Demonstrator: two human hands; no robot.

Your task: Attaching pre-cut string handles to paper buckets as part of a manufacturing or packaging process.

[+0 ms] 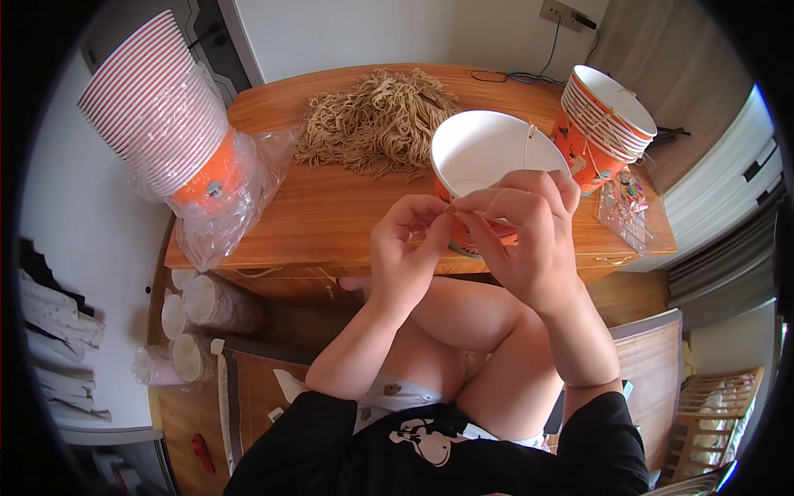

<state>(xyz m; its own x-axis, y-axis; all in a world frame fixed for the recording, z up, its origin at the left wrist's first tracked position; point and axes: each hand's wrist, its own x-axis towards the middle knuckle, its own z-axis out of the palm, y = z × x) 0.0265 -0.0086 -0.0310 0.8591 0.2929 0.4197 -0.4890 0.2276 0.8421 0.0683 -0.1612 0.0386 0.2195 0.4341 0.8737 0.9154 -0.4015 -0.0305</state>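
Straight ahead, at the table's near edge, stands a paper bucket (471,149), white inside and orange outside. A thin tan cord (526,149) comes through its far right rim and hangs down inside, toward my right hand. My left hand (405,244) and my right hand (529,236) meet at the bucket's near rim. Thumbs and forefingers of both are pinched together on a small bit of the cord, fingertips nearly touching. My hands hide the bucket's near side and most of what they pinch.
A heap of tan cords (376,124) lies on the wooden table (331,215). Nested buckets with cord handles (604,124) stand at right, beside a clear plastic bag (633,211). A tall bagged bucket stack (165,116) leans at left. More wrapped stacks (207,306) sit on the floor.
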